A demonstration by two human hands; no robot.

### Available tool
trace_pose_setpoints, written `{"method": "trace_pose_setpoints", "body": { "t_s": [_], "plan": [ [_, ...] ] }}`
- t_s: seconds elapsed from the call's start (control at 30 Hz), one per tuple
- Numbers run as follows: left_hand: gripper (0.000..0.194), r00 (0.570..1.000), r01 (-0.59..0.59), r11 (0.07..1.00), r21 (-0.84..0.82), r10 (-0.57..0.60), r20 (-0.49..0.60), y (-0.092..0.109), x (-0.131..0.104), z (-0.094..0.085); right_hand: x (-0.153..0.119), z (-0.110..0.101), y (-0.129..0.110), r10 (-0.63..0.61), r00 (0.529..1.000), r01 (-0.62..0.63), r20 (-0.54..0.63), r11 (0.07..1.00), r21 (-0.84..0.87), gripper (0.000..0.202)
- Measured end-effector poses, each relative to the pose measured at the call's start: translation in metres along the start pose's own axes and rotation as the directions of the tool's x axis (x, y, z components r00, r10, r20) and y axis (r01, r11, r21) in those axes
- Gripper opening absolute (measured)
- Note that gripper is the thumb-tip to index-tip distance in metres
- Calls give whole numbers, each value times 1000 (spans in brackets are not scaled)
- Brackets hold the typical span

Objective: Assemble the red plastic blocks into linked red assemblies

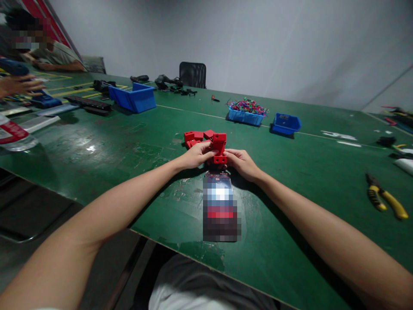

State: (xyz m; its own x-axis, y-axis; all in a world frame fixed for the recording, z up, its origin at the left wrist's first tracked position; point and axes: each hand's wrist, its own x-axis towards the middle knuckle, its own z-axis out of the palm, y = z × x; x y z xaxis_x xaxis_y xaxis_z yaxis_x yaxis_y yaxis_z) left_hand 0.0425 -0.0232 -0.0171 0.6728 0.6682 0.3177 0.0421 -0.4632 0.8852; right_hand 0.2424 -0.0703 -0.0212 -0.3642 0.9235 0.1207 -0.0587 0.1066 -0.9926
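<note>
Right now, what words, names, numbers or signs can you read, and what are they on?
None that I can read.
Phone: its face is blurred out.
Bottle: there may be print on its red and white label, but it's too blurry.
Red panel at the back: too blurry to make out.
Red block in the hands: I see holes, no words.

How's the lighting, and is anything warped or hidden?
Head view: dim, with whitish glare on the green table, shadow along the right forearm; head view again: forearms apparently stretched towards the edges, pixel blocks masking the flat device.
</note>
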Motion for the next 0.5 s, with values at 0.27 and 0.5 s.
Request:
{"method": "trace_pose_setpoints", "body": {
  "t_s": [0.27,0.5],
  "plan": [
    [35,1000,18,999,32,-17,-14,2,0,1,0,0,1,-5,1000,5,-13,1000,-7,34],
    [35,1000,17,999,31,-17,-25,2,0,2,0,0,0,0,1000,0,-16,1000,-4,35]
  ]
}}
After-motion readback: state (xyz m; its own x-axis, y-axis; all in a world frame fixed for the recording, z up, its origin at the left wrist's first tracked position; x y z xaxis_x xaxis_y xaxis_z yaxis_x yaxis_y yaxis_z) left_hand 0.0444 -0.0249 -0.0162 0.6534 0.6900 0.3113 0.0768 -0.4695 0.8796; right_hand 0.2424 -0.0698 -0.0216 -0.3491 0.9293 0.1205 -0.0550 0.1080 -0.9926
